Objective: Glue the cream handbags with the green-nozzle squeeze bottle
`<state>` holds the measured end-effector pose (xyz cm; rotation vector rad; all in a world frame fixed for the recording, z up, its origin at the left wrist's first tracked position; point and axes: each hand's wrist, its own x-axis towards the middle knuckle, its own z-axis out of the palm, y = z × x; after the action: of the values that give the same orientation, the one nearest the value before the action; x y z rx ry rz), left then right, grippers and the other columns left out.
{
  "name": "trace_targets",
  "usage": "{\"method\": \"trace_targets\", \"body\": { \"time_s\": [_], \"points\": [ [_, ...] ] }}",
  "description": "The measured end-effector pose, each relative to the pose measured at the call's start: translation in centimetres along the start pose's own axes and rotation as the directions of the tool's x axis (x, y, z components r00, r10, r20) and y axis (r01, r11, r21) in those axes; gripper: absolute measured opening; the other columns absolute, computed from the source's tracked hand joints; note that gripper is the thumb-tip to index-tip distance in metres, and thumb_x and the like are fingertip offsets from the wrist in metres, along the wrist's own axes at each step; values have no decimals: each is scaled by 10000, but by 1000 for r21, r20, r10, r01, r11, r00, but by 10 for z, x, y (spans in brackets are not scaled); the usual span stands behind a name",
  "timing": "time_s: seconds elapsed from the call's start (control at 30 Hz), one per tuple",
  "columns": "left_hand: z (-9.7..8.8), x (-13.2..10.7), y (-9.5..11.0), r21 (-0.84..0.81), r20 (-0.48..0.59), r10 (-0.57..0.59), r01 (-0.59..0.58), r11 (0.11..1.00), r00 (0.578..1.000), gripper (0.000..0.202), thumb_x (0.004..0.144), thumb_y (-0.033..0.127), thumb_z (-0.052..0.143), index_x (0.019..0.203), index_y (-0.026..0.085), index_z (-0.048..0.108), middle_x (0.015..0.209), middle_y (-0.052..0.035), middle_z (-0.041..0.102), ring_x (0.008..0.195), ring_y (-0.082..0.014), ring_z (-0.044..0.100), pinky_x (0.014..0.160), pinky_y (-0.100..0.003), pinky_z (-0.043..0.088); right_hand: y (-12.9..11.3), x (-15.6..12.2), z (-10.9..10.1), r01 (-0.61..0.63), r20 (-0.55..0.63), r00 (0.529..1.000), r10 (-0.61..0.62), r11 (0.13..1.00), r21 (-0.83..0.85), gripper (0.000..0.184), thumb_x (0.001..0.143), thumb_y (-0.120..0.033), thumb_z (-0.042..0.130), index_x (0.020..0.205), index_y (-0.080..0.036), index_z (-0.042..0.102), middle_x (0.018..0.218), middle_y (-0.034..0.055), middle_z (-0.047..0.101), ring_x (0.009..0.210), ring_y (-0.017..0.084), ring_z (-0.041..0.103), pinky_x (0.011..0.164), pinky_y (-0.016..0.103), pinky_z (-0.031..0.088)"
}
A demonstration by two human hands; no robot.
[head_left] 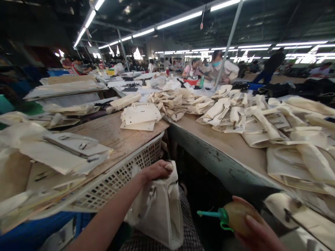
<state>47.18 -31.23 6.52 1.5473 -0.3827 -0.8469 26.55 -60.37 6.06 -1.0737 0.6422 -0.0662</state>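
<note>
My left hand (158,170) is closed on the upper edge of a cream handbag (159,212), which rests on my lap over a checked cloth. A handle with metal fittings shows on the bag's side. In my right hand (258,225), at the lower right, is a yellowish squeeze bottle (239,215) with a green cap and a thin green nozzle. The nozzle points left toward the bag and stays apart from it.
A white plastic basket (104,191) stands left of the bag. Cream bag pieces (141,115) lie on the left table (104,125); many more (230,111) are heaped on the right table (209,139). A dark gap separates the tables. Several people work farther back.
</note>
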Motion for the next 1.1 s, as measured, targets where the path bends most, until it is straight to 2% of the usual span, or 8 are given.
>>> {"method": "trace_targets", "body": {
  "time_s": [0.07,0.17,0.27,0.37,0.5,0.77,1.1],
  "points": [
    [-4,7,-4,-35,-4,-22,22,999,1000,250,565,176,673,541,191,424,529,76,397,488,-75,402,464,-198,294,2,2,-10,69,9,998,-68,988,-137,561,689,-478,840,1179,-265,670,844,41,730,561,174,588,395,216,403],
    [-9,13,-13,-78,-14,-54,52,996,998,242,558,168,668,539,192,428,530,71,408,492,-81,421,470,-203,306,1,3,-14,138,57,990,-127,950,-280,574,696,-502,828,1186,-250,667,803,29,690,537,166,519,376,226,388],
    [-11,17,-19,-92,-24,-63,61,994,998,236,538,165,668,532,191,434,523,70,417,487,-82,427,471,-207,309,-2,-1,-2,198,94,980,-174,877,-439,548,741,-501,796,1204,-242,661,809,14,668,545,154,489,415,230,416],
    [-11,19,-21,-84,-28,-60,58,995,998,211,528,177,671,529,183,459,514,68,426,473,-77,409,464,-207,298,-6,-3,17,250,120,968,-221,789,-561,511,725,-490,808,1161,-262,672,869,-2,688,630,165,566,495,219,469],
    [-11,24,-20,-67,-27,-62,60,996,998,190,535,207,676,521,171,490,486,72,412,439,-58,343,444,-203,246,-8,1,35,301,150,953,-264,754,-584,519,703,-487,812,1156,-288,655,963,-11,707,798,198,654,565,211,507],
    [-14,28,-26,-81,-6,-41,41,996,999,225,551,215,691,504,171,476,463,71,393,418,-47,293,428,-204,182,-6,21,39,382,229,923,-309,668,-638,547,710,-492,826,1167,-268,628,1037,25,681,833,238,668,567,266,530],
    [-17,30,-34,-100,19,-14,16,995,1000,238,563,240,715,532,173,489,465,82,385,410,-44,283,427,-212,171,-2,28,51,419,266,907,-325,658,-625,528,707,-488,836,1137,-263,628,1028,40,686,871,269,680,681,328,571]
  ]
}}
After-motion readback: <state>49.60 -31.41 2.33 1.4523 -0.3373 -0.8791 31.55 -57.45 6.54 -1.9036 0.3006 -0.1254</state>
